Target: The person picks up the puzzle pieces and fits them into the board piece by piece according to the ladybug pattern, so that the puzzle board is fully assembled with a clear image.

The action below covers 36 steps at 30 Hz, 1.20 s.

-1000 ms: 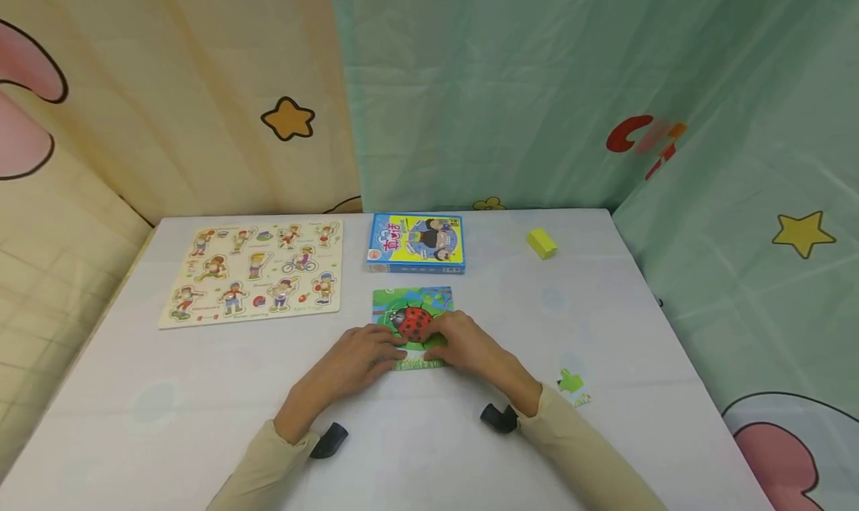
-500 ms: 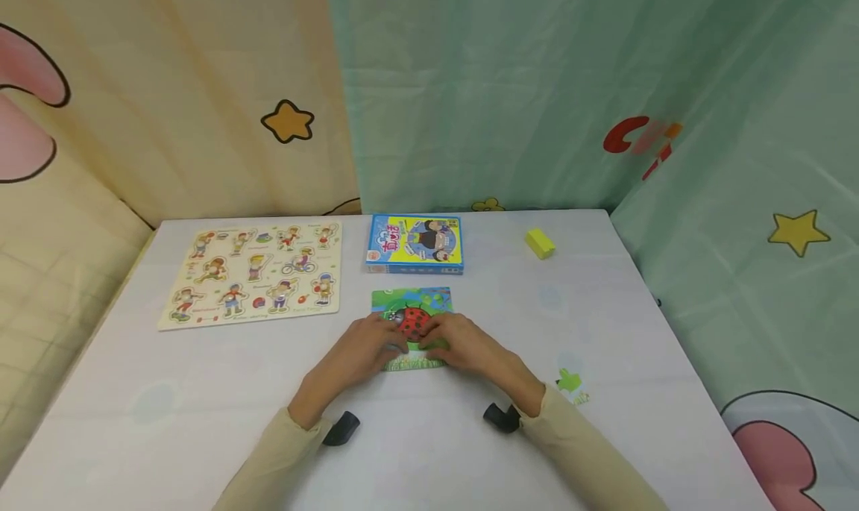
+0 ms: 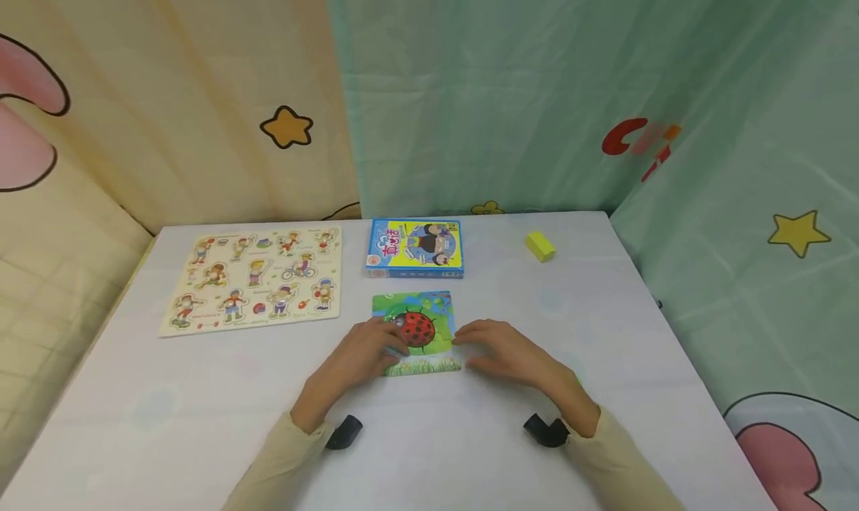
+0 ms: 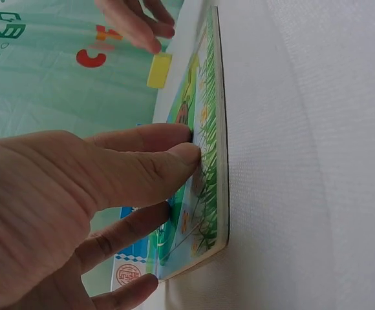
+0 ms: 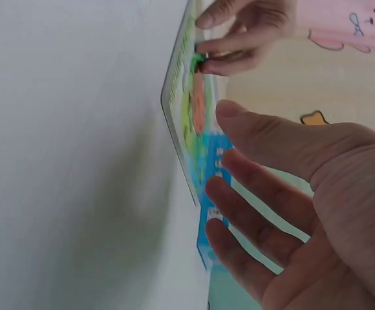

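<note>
A square ladybug jigsaw puzzle (image 3: 429,363) lies flat on the white table, showing a red ladybug over a strip of grass. My left hand (image 3: 365,350) rests its fingertips on the puzzle's left part, over the ladybug's head. In the left wrist view the thumb and fingers (image 4: 152,171) bend loosely at its surface. Just off the puzzle's right edge, my right hand (image 3: 513,353) has relaxed, spread fingers and holds nothing. The right wrist view shows a gap between those fingers (image 5: 252,219) and the board. A loose green puzzle piece (image 3: 579,380) is almost wholly hidden behind the right wrist.
Behind the puzzle stands a blue and yellow card box (image 3: 414,248). A wooden peg puzzle board (image 3: 251,280) with sports figures lies at the back left, and a yellow block (image 3: 540,246) at the back right. Curtains (image 3: 483,108) hang beyond the table's far edge.
My right hand has moved right, off the puzzle, uncovering its right side and covering the loose green piece. The left hand has shifted slightly and stays on the puzzle's left side.
</note>
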Each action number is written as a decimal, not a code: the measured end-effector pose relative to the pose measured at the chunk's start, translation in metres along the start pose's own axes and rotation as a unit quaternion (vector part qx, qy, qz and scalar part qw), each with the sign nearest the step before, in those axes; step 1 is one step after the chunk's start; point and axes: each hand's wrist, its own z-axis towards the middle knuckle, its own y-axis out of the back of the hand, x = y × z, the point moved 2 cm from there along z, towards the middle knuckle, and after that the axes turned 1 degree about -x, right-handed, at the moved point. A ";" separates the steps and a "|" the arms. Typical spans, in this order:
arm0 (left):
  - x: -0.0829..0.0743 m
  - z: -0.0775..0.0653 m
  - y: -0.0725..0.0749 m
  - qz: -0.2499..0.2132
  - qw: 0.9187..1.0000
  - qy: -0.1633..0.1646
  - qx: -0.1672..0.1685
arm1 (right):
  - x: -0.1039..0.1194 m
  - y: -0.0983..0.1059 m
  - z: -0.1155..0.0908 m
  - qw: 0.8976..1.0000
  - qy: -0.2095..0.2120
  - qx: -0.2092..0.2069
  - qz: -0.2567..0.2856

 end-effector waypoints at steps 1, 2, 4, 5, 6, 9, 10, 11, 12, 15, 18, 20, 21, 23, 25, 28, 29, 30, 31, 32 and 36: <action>0.000 -0.001 0.000 -0.003 1.000 0.004 0.002 | -0.002 0.003 -0.007 1.000 -0.002 -0.003 0.003; 0.000 -0.001 0.000 -0.006 1.000 0.007 0.003 | -0.003 0.006 -0.013 1.000 -0.006 -0.005 0.007; 0.000 -0.002 0.001 -0.010 1.000 0.014 0.005 | -0.007 0.011 -0.027 1.000 -0.017 -0.011 0.016; -0.001 -0.002 0.001 -0.012 1.000 0.017 0.005 | -0.010 0.014 -0.034 0.999 -0.024 -0.013 0.019; -0.001 -0.003 0.002 -0.014 1.000 0.019 0.006 | -0.012 0.016 -0.040 0.999 -0.028 -0.015 0.020; -0.002 -0.003 0.003 -0.019 1.000 0.023 0.005 | -0.020 0.024 -0.061 0.998 -0.052 -0.017 0.022; -0.002 -0.003 0.004 -0.019 1.000 0.023 0.004 | -0.022 0.027 -0.067 0.998 -0.061 -0.017 0.021; -0.002 -0.003 0.004 -0.021 0.999 0.025 0.004 | -0.024 0.029 -0.073 0.997 -0.068 -0.019 0.022; -0.002 -0.004 0.004 -0.019 1.000 0.024 0.003 | -0.027 0.032 -0.080 0.997 -0.075 -0.021 0.022; -0.002 -0.003 0.005 -0.019 1.000 0.025 0.003 | -0.034 0.039 -0.099 0.995 -0.097 -0.027 0.021; -0.001 -0.003 0.006 -0.021 0.999 0.029 0.007 | -0.041 0.043 -0.115 0.992 -0.119 -0.030 0.018; -0.001 -0.002 0.006 -0.022 0.999 0.030 0.008 | -0.046 0.044 -0.124 0.991 -0.129 -0.029 0.016; -0.001 -0.002 0.006 -0.021 0.999 0.030 0.010 | -0.048 0.043 -0.128 0.991 -0.132 -0.028 0.013; 0.000 -0.002 0.005 -0.021 0.999 0.030 0.010 | -0.052 0.042 -0.136 0.991 -0.133 -0.030 0.009; 0.000 -0.002 0.004 -0.022 0.999 0.029 0.010 | -0.056 0.040 -0.142 0.991 -0.127 -0.034 0.007; 0.001 -0.002 0.003 -0.023 0.999 0.029 0.008 | -0.061 0.037 -0.150 0.993 -0.111 -0.046 0.010; 0.001 -0.002 0.003 -0.022 0.999 0.030 0.008 | -0.063 0.036 -0.152 0.993 -0.106 -0.049 0.014; 0.001 -0.002 0.003 -0.023 0.999 0.031 0.008 | -0.064 0.035 -0.154 0.993 -0.102 -0.050 0.017; 0.001 -0.003 0.002 -0.022 0.999 0.031 0.008 | -0.065 0.035 -0.156 0.994 -0.097 -0.050 0.019; 0.002 -0.003 0.002 -0.022 0.999 0.032 0.008 | -0.067 0.034 -0.157 0.994 -0.095 -0.049 0.022; 0.002 -0.003 0.001 -0.026 0.999 0.034 0.012 | -0.069 0.032 -0.163 0.994 -0.095 -0.043 0.017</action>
